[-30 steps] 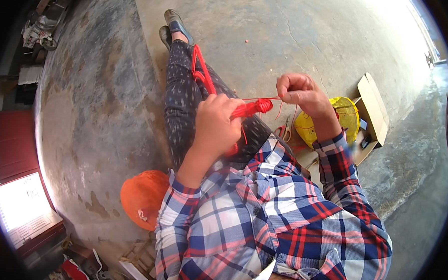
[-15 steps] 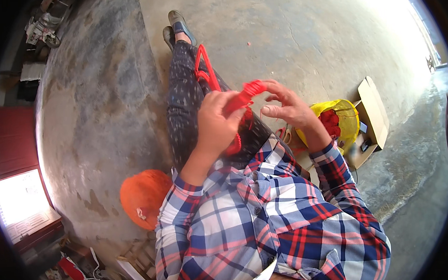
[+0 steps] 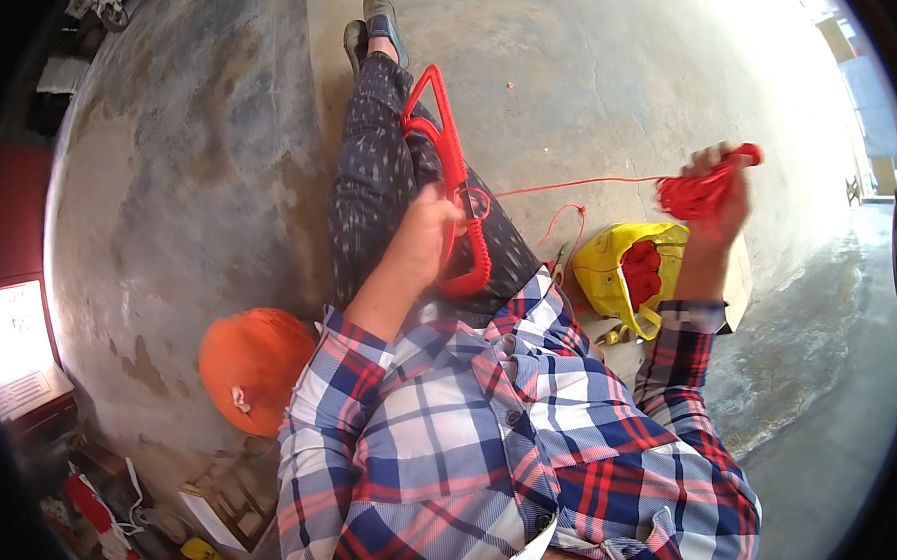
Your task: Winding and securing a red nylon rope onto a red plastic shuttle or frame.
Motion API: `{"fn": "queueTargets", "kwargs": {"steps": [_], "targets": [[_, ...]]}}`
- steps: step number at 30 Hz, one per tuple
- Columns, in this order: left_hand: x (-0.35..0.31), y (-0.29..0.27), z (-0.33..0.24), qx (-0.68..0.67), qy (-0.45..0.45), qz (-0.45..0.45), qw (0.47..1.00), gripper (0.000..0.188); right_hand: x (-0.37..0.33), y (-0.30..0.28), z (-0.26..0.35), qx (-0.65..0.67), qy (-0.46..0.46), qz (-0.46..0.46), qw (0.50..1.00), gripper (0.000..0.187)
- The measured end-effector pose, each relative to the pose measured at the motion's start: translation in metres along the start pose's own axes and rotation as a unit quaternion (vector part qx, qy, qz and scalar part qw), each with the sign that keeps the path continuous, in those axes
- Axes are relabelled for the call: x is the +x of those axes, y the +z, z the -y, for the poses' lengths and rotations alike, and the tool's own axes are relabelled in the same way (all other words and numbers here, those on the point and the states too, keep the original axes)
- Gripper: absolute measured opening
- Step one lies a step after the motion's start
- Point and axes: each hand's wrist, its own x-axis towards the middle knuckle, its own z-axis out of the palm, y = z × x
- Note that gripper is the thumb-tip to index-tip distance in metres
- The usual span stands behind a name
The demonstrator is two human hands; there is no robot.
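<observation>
My left hand (image 3: 428, 233) is closed around a long, looped red frame (image 3: 450, 150) over my lap. Red cord covers most of the frame in tight ridges, and a short dark stretch shows bare beside my fingers. Out to the right, my right hand (image 3: 733, 199) grips a bundle of red cord (image 3: 690, 195). A single red strand (image 3: 584, 182) runs nearly straight from that bundle to the frame, with a small loop at the frame end. My left fingers are partly blurred.
A yellow bag (image 3: 598, 265) holding red material stands right of my legs, with a cardboard box (image 3: 737, 282) behind it. Scissors partly show beside the bag. An orange rounded thing (image 3: 257, 368) lies to my left. My outstretched legs (image 3: 368, 153) rest on the concrete floor.
My right hand has swung away to the right with the cord bundle, drawing the strand out long. My left hand stays on the frame, which now shows more fully.
</observation>
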Motion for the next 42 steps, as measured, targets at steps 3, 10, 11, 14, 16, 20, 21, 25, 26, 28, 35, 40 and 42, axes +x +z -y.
{"fn": "queueTargets", "kwargs": {"steps": [3, 10, 11, 14, 16, 20, 21, 25, 26, 28, 35, 40, 42], "targets": [[-0.005, 0.006, 0.004, -0.014, -0.031, 0.011, 0.999, 0.052, -0.030, 0.057, -0.065, -0.216, 0.089, -0.131, 0.964, 0.018], [-0.010, 0.013, 0.008, -0.023, 0.001, 0.025, 0.999, 0.053, -0.054, 0.109, -0.122, -0.218, 0.291, 0.144, 0.920, 0.015], [-0.012, 0.015, 0.007, -0.008, 0.007, 0.026, 1.000, 0.053, -0.048, 0.115, -0.109, -0.175, 0.261, 0.142, 0.938, 0.014], [-0.004, 0.010, 0.015, -0.023, -0.013, 0.000, 1.000, 0.049, -0.051, 0.132, -0.081, -0.122, 0.277, 0.169, 0.938, 0.024], [0.001, 0.011, 0.015, -0.029, -0.027, -0.005, 0.999, 0.047, -0.063, 0.135, -0.077, -0.092, 0.321, 0.189, 0.923, 0.025], [-0.003, 0.018, 0.009, -0.013, -0.041, -0.006, 0.999, 0.043, -0.077, 0.148, -0.069, -0.014, 0.318, 0.180, 0.931, 0.022], [-0.004, 0.017, 0.009, -0.012, -0.039, -0.008, 0.999, 0.043, -0.076, 0.147, -0.068, 0.024, 0.288, 0.179, 0.940, 0.021], [-0.005, 0.024, 0.017, 0.239, 0.197, -0.109, 0.944, 0.047, -0.063, 0.159, -0.046, 0.053, 0.243, 0.138, 0.959, 0.022], [-0.006, 0.026, 0.022, 0.454, 0.399, -0.180, 0.776, 0.049, -0.060, 0.169, -0.042, 0.053, 0.208, 0.163, 0.963, 0.027], [-0.023, 0.042, -0.001, 0.418, 0.392, -0.100, 0.813, 0.048, -0.051, 0.173, -0.040, 0.081, 0.196, 0.252, 0.944, 0.032], [-0.020, 0.005, -0.023, 0.297, 0.207, -0.167, 0.917, 0.008, -0.019, 0.125, -0.082, -0.525, 0.158, 0.400, 0.735, 0.023], [-0.032, 0.015, -0.002, 0.424, 0.083, -0.123, 0.894, 0.028, -0.041, 0.112, -0.151, -0.628, 0.078, 0.391, 0.669, 0.030], [-0.031, 0.009, 0.005, 0.380, 0.083, -0.127, 0.913, 0.026, -0.045, 0.123, -0.157, -0.628, 0.122, 0.352, 0.683, 0.031]]}}
